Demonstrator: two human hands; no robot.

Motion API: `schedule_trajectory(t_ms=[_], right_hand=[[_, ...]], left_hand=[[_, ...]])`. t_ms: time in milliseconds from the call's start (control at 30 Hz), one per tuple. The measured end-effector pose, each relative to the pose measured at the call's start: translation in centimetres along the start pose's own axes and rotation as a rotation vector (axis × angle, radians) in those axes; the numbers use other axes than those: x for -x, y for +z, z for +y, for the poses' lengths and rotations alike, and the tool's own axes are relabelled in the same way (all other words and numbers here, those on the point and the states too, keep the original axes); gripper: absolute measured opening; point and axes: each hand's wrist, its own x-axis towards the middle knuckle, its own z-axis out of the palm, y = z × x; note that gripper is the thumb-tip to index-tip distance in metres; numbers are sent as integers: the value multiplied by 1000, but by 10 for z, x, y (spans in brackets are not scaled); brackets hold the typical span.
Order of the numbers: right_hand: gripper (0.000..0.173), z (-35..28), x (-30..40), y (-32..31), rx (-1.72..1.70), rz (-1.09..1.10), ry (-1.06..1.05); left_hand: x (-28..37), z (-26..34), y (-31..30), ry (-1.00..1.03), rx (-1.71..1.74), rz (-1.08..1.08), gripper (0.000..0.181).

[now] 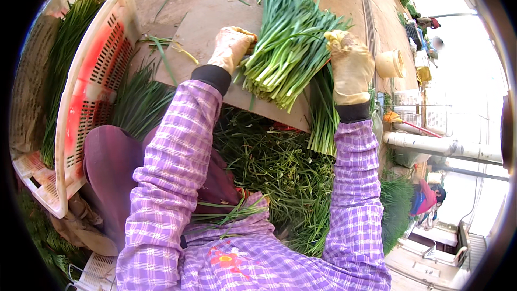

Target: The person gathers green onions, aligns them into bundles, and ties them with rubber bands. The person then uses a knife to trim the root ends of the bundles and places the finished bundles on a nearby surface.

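Note:
A thick bundle of green garlic chives (282,48) lies on a flat board (202,20) before me, its pale cut ends towards my body. My left hand (232,46), in a cream glove, is at the bundle's left side with its fingers curled; whether it holds anything is hidden. On the right side, my gloved right hand (350,64) is closed beside the bundle, and a thin red strip shows by its fingers. What it grips is not clear. More chives (323,117) hang or lie under my right wrist, past the board's edge.
A white and red plastic crate (97,60) with chives stands at the left. Loose chive trimmings (278,165) are heaped below the board. A beige bucket (389,64) lies right of my right hand. Another person (428,198) is far off at the right.

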Motion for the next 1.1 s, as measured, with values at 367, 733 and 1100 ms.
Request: schedule_trajectory(t_ms=[367, 733, 1100], right_hand=[[28, 25, 46, -13, -1304, -342, 571], [17, 41, 94, -15, -1058, -64, 728], [39, 19, 78, -38, -223, 315, 168]], left_hand=[[-8, 24, 1, -128, -117, -57, 16], [-18, 24, 8, -196, -180, 18, 17], [-50, 2, -13, 199, -679, -86, 9]])
